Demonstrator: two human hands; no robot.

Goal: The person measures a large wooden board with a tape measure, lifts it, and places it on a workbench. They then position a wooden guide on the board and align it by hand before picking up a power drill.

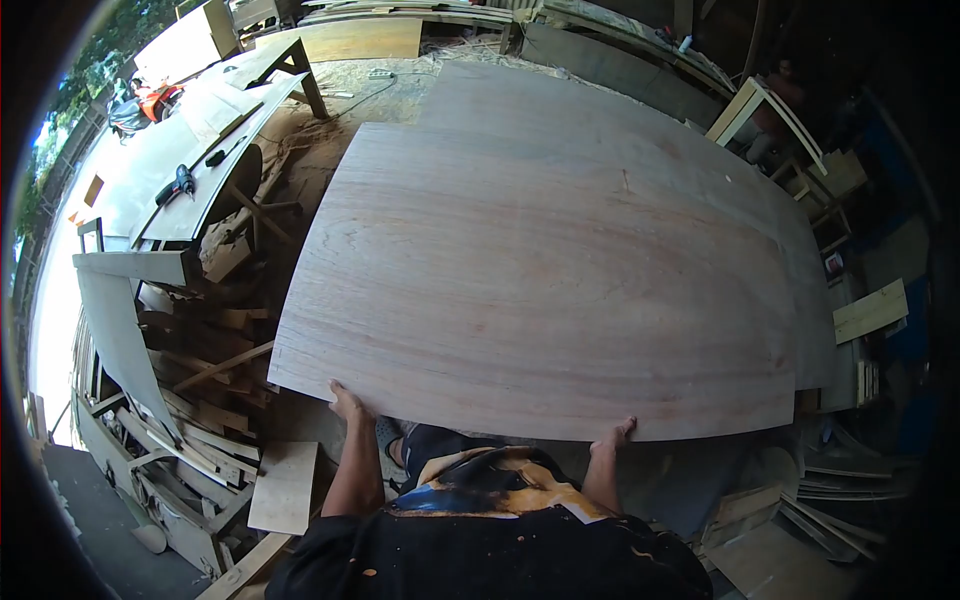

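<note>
A large reddish-brown plywood sheet (540, 290) fills the middle of the head view. Its near edge is in front of my body, with my left hand (350, 403) gripping it near the left corner and my right hand (614, 434) gripping it further right. Thumbs show on top of the sheet; the other fingers are hidden beneath it. Under this sheet, a second greyish sheet (500, 95) sticks out at the far side and along the right.
At the left a pale-topped table (130, 205) carries a drill (177, 186). Scrap wood (215, 440) is piled at the lower left, with more boards (790, 530) at the lower right. A person (783, 85) is at the upper right near a wooden frame (735, 110).
</note>
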